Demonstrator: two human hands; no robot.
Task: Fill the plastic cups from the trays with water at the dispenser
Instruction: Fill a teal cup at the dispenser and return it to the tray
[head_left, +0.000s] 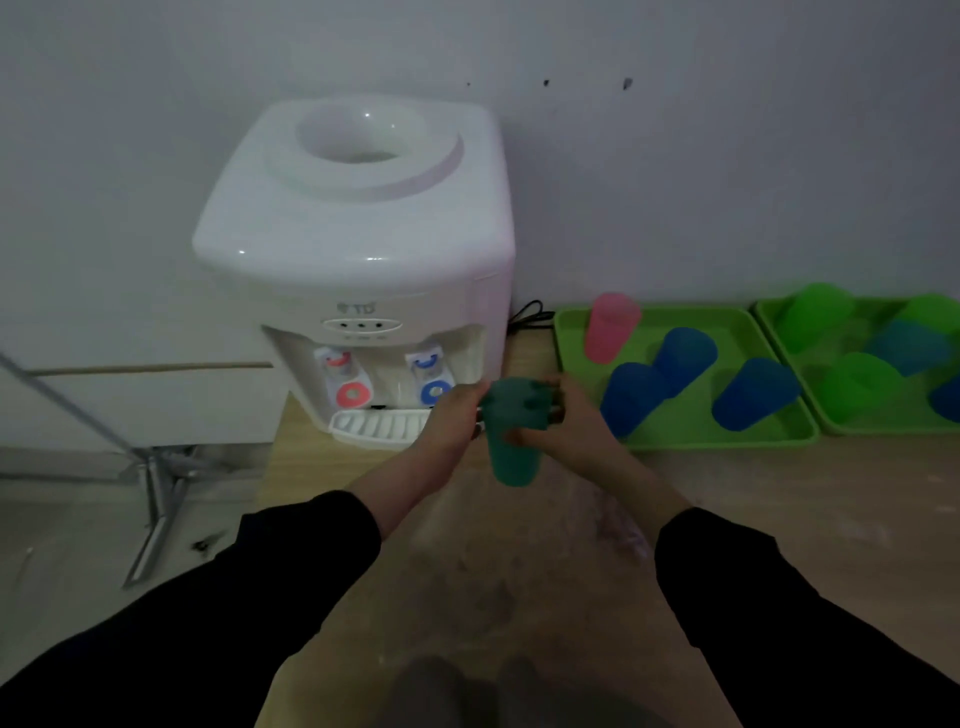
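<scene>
Being held in front of white tabletop water dispenser (358, 234): teal translucent plastic cup (511, 454), gripped near rim by left hand (457, 415) and right hand (563, 423), fingers curled round it. Filling judged not yet begun; next, cup to be set under blue-ringed tap (434, 387), lever pressed

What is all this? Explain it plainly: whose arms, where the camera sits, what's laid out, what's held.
No robot here: these are a person's arms in black sleeves, filmed by one head-worn camera looking down. A white water dispenser stands on a wooden surface, with a red tap and a blue tap. Right of it, a green tray and a second tray hold upturned plastic cups: pink, blue and green. The left hand and right hand both grip one dark green cup near the blue tap.
</scene>
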